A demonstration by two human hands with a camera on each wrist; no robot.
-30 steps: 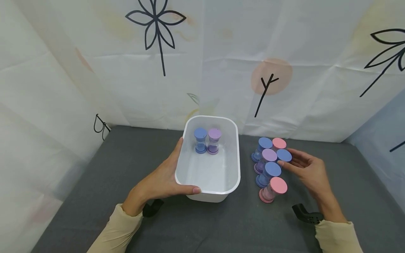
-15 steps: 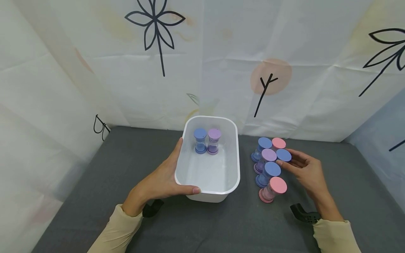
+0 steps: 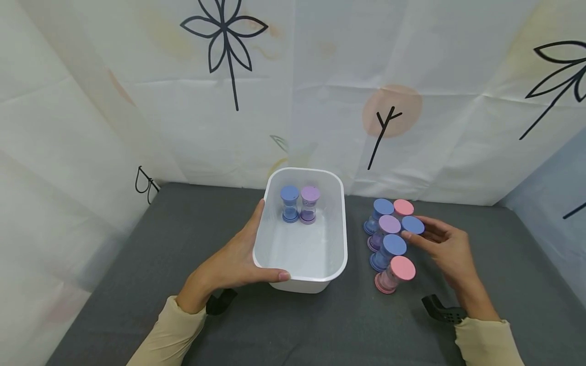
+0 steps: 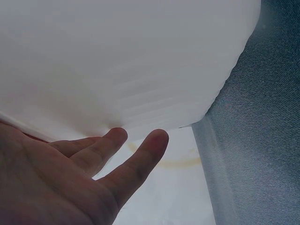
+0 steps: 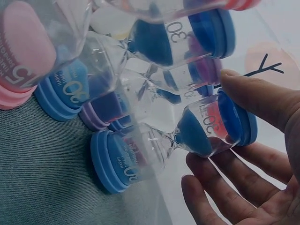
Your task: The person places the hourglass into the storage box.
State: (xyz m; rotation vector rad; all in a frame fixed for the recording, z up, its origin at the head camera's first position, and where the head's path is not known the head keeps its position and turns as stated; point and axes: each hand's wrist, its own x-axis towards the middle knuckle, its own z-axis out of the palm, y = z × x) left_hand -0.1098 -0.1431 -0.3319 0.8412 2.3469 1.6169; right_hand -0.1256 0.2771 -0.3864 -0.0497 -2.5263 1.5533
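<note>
In the head view my right hand (image 3: 446,249) pinches the top of a blue hourglass (image 3: 413,224), thumb on one side and fingers on the other. The right wrist view shows this sand timer (image 5: 194,131) with blue sand, clear glass and a lower cap (image 5: 110,164) close to the table cloth. My left hand (image 3: 233,256) rests against the near left corner of a white plastic bin (image 3: 339,254). Its thumb lies along the front rim; its fingers (image 4: 136,168) stretch straight along the side wall. Inside the bin stand a blue hourglass (image 3: 290,203) and a purple hourglass (image 3: 310,204).
Left of my right hand stand more hourglasses in a tight cluster: a blue one (image 3: 383,207), a purple one (image 3: 389,224), another blue one (image 3: 393,245), a pink one (image 3: 403,268) in front and a pink one (image 3: 404,207) behind. Patterned cloth (image 3: 320,112) hangs behind the grey table (image 3: 339,325).
My right hand and the blue hourglass it pinches have shifted very slightly to the right since half a second ago. The left hand and the bin have stayed put.
</note>
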